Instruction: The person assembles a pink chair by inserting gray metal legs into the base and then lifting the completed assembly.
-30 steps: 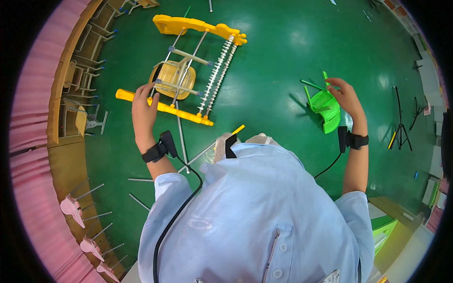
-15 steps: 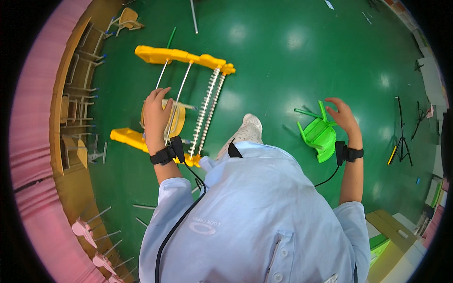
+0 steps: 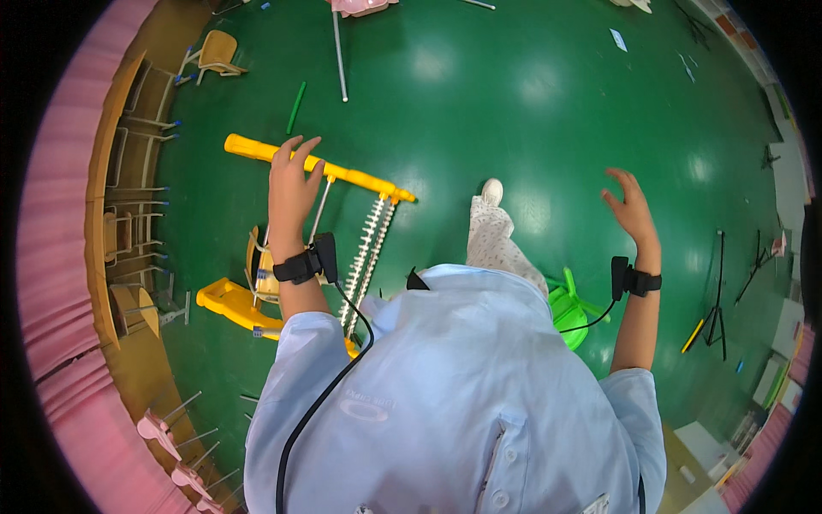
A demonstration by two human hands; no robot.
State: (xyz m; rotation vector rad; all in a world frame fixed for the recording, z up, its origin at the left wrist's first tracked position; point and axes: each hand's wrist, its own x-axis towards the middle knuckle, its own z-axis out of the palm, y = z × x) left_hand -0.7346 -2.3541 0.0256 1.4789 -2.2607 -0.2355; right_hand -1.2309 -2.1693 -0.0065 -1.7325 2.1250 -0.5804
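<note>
My left hand is open, fingers spread, and appears above the far yellow bar of a yellow rack. White beaded rods join the rack's two yellow sides; whether the hand touches it I cannot tell. My right hand hangs open over the green floor, holding nothing. Closer to my body, a bright green plastic chair is partly hidden by my shirt. Beneath my left forearm, a wooden chair shows in part within the rack. Each wrist wears a black strap with a small device.
Ahead lie a green stick and a pale metal leg under a pink seat. Desks and chairs line the left wall, with a wooden chair at far left. A black tripod stands at right.
I have stepped forward; the rack and green chair now sit nearer my body. A pink seat has come into view ahead. Both hands stay open.
</note>
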